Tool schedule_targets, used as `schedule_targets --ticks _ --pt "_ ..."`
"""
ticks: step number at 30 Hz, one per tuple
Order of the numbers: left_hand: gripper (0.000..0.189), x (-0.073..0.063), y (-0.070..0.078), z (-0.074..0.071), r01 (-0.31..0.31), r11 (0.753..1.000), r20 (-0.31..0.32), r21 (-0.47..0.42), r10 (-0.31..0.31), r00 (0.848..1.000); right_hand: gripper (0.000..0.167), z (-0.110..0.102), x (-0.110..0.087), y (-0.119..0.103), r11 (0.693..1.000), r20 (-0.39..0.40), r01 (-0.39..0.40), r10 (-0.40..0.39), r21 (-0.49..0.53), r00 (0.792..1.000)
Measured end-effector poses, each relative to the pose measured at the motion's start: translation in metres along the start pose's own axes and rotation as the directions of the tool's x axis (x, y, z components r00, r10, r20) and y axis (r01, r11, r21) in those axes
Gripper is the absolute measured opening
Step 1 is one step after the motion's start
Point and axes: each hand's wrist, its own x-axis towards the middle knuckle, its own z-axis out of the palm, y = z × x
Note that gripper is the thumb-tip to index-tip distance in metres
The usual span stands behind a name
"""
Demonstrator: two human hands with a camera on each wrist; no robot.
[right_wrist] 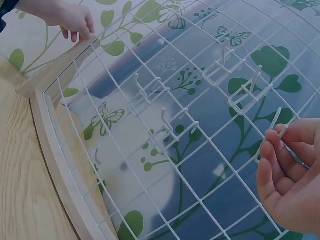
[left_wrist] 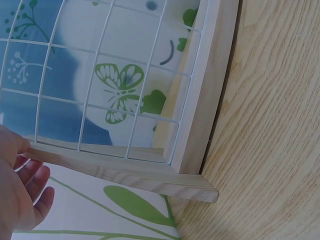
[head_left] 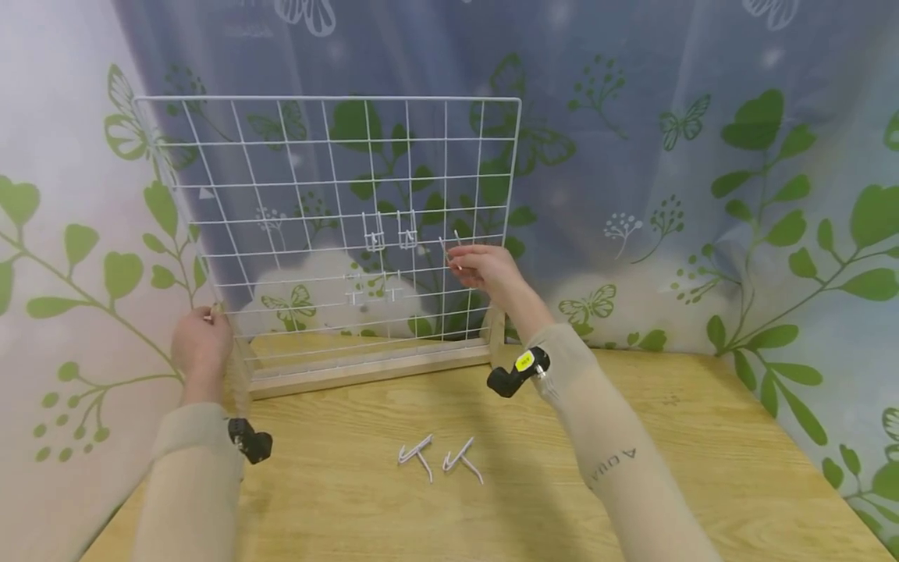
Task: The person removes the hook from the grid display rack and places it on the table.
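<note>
A white wire grid panel (head_left: 319, 184) stands upright in a wooden base (head_left: 372, 367). My right hand (head_left: 488, 273) pinches a white wire hook (right_wrist: 276, 120) between thumb and fingertips, close in front of the grid's right part. My left hand (head_left: 202, 339) grips the top of the base's wooden side piece (left_wrist: 150, 183) with thumb and forefinger, the other fingers loosely bent. Several white hooks hang on the grid, among them an upper hook (head_left: 407, 238) and a lower hook (head_left: 354, 297). Whether the held hook touches the wires I cannot tell.
Two more white hooks, a left one (head_left: 417, 455) and a right one (head_left: 461, 460), lie on the wooden table (head_left: 351, 499) in front of the base. Behind the grid hangs a curtain (head_left: 632, 156) printed with leaves and butterflies.
</note>
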Motion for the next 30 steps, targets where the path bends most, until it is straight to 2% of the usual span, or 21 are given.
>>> schedule_targets --ticks 13,20,30 --pt "0.047 0.000 -0.001 0.000 -0.017 1.000 -0.012 -0.001 0.017 1.000 0.031 -0.018 -0.017 0.030 0.996 0.097 0.021 -0.013 -0.083 0.995" --pt "0.047 -0.001 0.000 0.001 -0.027 1.000 -0.045 0.007 0.028 0.999 0.032 -0.022 -0.025 0.041 0.994 0.125 0.026 -0.013 -0.107 0.992" --pt "0.048 0.000 -0.002 0.002 -0.031 0.999 -0.043 0.016 0.031 0.999 0.034 -0.032 -0.047 0.057 0.989 0.186 0.045 -0.019 -0.139 0.982"
